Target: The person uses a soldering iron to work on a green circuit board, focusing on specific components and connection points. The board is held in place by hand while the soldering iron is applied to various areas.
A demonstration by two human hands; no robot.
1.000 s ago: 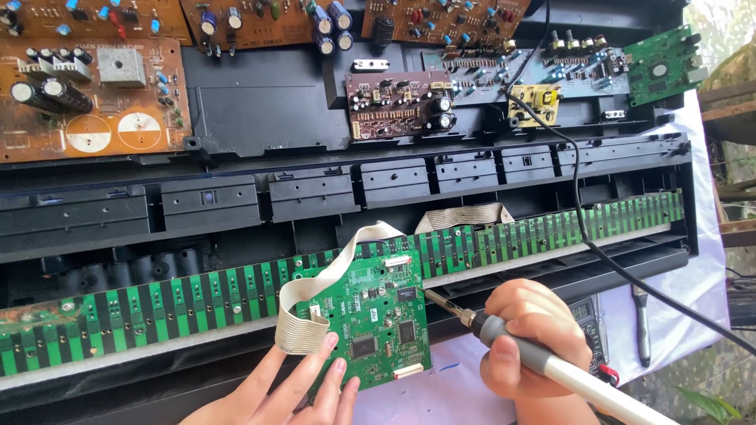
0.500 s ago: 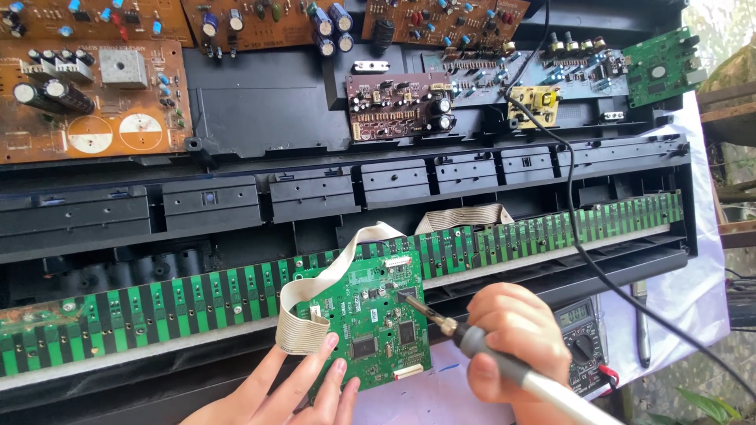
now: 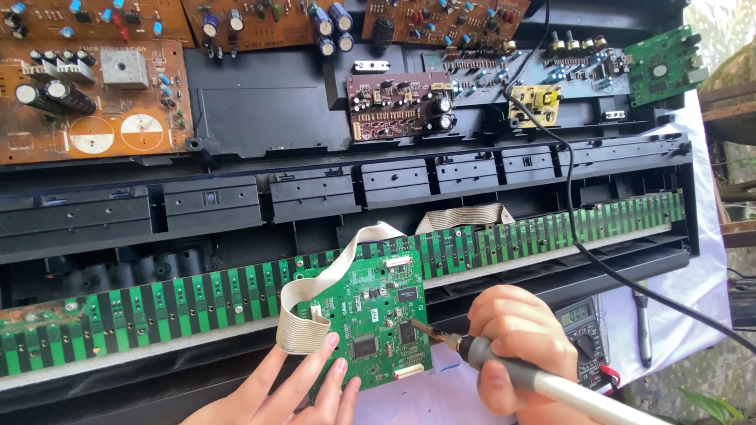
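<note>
Gripping soldering iron [image 3: 504,364], tip on board [image 3: 370,327]

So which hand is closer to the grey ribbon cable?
Left. The left hand sits just below the ribbon cable, fingertips almost touching it. The right hand is farther right, holding the soldering iron.

Left hand [image 3: 295,389] cut off at 6 o'clock edge; wrist unseen. Soldering iron [image 3: 543,382] handle cropped at 5 o'clock. Multimeter [image 3: 587,342] partly hidden behind right hand [image 3: 516,346]. Tip contact on green circuit board [image 3: 370,323] too small to be judged. Brown boards [image 3: 87,94] clipped at 11 o'clock.
</note>
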